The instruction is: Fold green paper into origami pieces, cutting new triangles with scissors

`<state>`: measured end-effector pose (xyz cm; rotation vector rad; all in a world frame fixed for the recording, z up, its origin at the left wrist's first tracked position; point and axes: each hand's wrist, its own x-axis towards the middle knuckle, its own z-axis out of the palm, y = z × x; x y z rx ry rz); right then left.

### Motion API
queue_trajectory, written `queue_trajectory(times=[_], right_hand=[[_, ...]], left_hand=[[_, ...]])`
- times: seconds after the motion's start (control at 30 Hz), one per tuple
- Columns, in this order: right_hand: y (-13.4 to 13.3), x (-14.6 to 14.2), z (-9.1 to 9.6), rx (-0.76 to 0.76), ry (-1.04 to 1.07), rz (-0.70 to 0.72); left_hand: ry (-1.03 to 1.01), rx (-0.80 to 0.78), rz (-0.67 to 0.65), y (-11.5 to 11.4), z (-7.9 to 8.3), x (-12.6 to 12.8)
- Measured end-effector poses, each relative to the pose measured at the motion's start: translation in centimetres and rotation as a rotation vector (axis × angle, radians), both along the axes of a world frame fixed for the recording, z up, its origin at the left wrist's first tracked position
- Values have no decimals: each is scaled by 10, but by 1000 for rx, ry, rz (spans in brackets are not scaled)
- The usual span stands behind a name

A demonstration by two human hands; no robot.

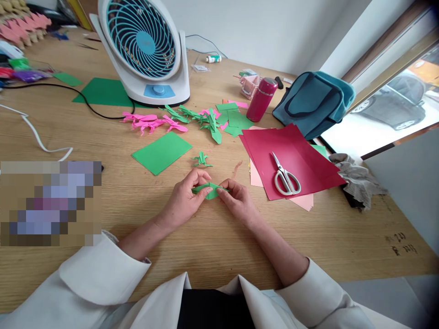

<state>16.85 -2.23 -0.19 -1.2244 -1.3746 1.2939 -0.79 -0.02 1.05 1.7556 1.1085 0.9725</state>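
Observation:
A small folded piece of green paper (213,193) is held between both hands, just above the wooden table. My left hand (188,194) pinches its left end, the thumb lying along the near side. At the right end, my right hand (238,198) grips it between thumb and fingers. Just beyond the hands stands a small green origami figure (201,159) with thin legs. A flat sheet of green paper (162,153) lies to its left. Farther back are several pink origami figures (151,122) and several green origami figures (211,123).
White-handled scissors (287,180) lie on red paper sheets (308,160) at the right. Behind stand a red bottle (262,99), a teal bag (310,103) and a white fan (161,87). A black cable (85,103) crosses the left side. A crumpled grey cloth (356,180) sits far right.

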Motion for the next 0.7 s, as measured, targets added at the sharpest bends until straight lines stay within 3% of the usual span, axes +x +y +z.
queue_trajectory(times=[0.4,0.7], right_hand=[[1,0,1,-15,0,-14],[3,1,-4,55,-23,-52]], left_hand=[[19,11,10,2,-1,-1],[13,6,-1,7,-6,-4]])
